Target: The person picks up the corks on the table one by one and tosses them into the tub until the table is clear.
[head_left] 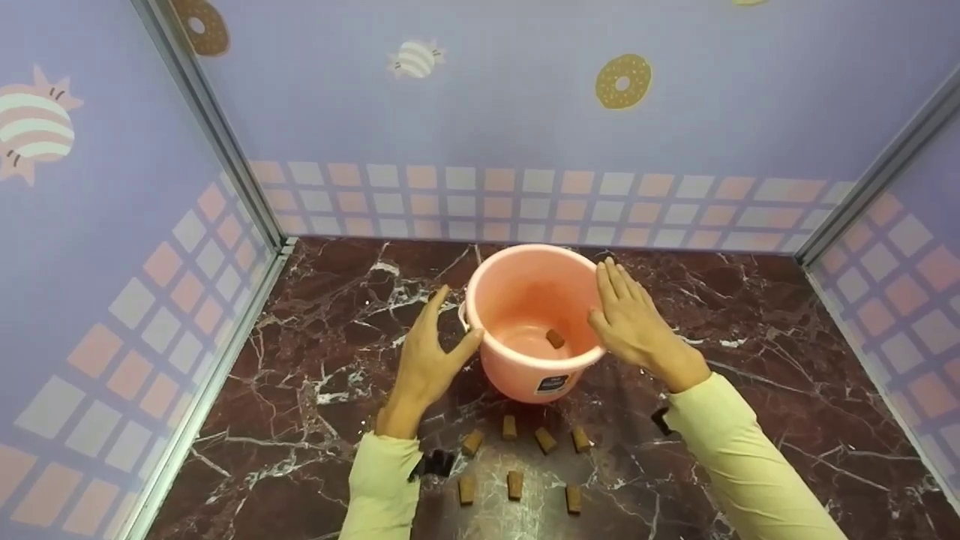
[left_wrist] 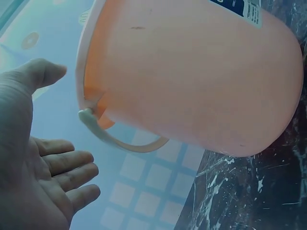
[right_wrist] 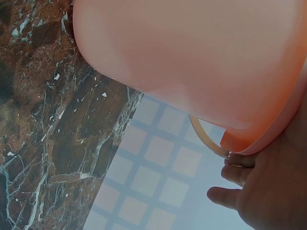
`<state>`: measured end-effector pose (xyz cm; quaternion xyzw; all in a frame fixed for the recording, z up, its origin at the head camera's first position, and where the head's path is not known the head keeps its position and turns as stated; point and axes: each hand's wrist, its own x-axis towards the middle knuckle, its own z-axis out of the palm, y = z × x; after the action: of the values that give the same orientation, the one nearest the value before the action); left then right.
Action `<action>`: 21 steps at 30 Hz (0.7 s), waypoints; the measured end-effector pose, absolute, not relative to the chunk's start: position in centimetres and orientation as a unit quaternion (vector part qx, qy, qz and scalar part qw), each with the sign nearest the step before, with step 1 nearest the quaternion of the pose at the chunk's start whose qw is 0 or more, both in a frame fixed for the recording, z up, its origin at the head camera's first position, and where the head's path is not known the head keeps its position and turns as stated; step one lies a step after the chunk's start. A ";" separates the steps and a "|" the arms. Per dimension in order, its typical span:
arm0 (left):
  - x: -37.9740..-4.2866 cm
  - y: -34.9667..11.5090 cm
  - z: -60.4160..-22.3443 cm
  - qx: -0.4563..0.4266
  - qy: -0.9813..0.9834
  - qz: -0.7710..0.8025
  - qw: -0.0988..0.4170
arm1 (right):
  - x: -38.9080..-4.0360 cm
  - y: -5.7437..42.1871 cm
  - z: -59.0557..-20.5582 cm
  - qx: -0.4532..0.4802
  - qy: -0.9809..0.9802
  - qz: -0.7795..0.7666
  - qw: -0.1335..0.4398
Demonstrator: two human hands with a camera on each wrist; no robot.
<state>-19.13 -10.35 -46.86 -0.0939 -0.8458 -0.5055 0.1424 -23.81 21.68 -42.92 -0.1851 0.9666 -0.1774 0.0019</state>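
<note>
A pink plastic bucket point(head_left: 517, 375) stands upright on the dark marble surface, with a label point(head_left: 553, 384) on its near side. One small brown tapered piece, like a cork stopper point(head_left: 555, 339), lies inside at the bottom. My left hand point(head_left: 429, 360) is at the left of the rim, thumb and fingers spread, and the left wrist view has a gap between palm and bucket point(left_wrist: 182, 81). Against the right side of the rim rests my right hand point(head_left: 634, 322), fingers extended. Beside the left hand hangs the bucket's pale handle point(left_wrist: 129, 145). Several more cork stoppers point(head_left: 514, 484) lie in front of the bucket.
Purple walls point(head_left: 510, 97) with pink and white squares enclose the marble surface point(head_left: 300, 450) at the back and both sides. Metal corner posts point(head_left: 217, 135) stand where walls meet. Dark wrist straps point(head_left: 436, 463) sit at the sleeves.
</note>
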 end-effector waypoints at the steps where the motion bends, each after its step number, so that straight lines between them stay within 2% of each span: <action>1: -18.9 -10.4 -47.0 -0.095 -0.844 -0.508 0.144 | -23.8 21.7 -42.9 -0.186 0.966 -0.178 0.001; 21: -15.1 -10.8 -49.1 -0.102 -0.839 -0.505 0.175 | -23.8 21.7 -42.9 -0.188 0.965 -0.183 -0.004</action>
<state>-15.13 -10.80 -49.06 -0.1017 -0.8388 -0.5053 0.1754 -23.82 21.70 -42.94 -0.1882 0.9650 -0.1828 -0.0040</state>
